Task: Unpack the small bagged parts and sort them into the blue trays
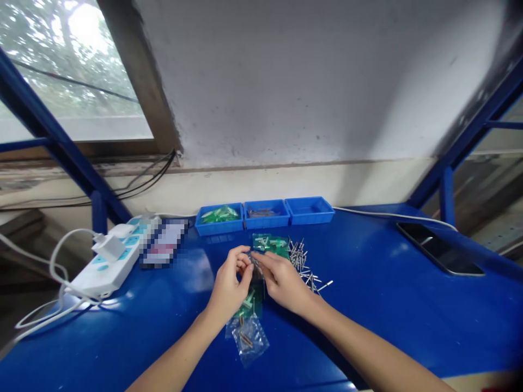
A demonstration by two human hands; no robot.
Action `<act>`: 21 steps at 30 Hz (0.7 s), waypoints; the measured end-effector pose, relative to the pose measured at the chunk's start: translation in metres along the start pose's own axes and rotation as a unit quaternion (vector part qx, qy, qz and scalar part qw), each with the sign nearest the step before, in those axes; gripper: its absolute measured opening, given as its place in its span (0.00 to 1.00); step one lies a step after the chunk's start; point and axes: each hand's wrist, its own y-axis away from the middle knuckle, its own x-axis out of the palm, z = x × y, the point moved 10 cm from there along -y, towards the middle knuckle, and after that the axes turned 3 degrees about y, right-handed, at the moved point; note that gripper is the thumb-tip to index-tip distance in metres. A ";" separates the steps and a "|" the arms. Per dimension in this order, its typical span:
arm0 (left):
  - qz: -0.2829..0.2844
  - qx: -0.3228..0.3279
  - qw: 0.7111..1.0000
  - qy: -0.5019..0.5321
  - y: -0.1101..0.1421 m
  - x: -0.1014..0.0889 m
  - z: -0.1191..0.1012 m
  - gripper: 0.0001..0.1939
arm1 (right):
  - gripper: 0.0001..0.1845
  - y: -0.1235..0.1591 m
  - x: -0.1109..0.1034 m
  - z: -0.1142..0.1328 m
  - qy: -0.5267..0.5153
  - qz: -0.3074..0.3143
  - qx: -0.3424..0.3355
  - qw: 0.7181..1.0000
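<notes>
Small crinkled clear plastic packet (256, 267), in the head view, sits between both hands above the glossy blue table (368, 305). The left hand (231, 277) curls its fingers nearly closed on one edge; the right hand (284, 277) pinches the other, fingertips together. Slim silvery metal rods (300, 256) lie loosely heaped beside it. The flat rectangular object (166, 243) is pixelated, its markings illegible.

Over the blue table (368, 305), the left hand (231, 279) and right hand (284, 279) are seen ungloved. The left forearm (180, 348) and right forearm (359, 343) are left bare, their smooth, slender outlines narrowed toward the wrists.
</notes>
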 end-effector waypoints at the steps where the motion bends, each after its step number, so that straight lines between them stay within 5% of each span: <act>1: -0.002 -0.001 1.000 0.007 0.000 0.000 0.002 0.16 | 0.17 0.000 0.000 0.000 -0.003 -0.005 0.001 1.000; 8: -0.003 0.025 0.999 -0.031 -0.002 -0.004 -0.006 0.08 | 0.12 -0.003 -0.005 0.001 -0.040 -0.022 0.009 0.999; 15: -0.019 0.061 0.998 -0.013 -0.002 -0.005 -0.016 0.06 | 0.06 -0.002 -0.019 -0.021 -0.060 -0.067 0.100 0.991; 18: -0.044 0.078 0.996 0.002 -0.001 -0.009 -0.018 0.05 | 0.07 0.000 -0.010 -0.035 -0.206 -0.047 0.173 0.962; 21: -0.069 0.102 0.992 -0.008 0.002 -0.013 -0.021 0.05 | 0.09 0.002 0.003 -0.042 -0.369 -0.039 0.236 0.898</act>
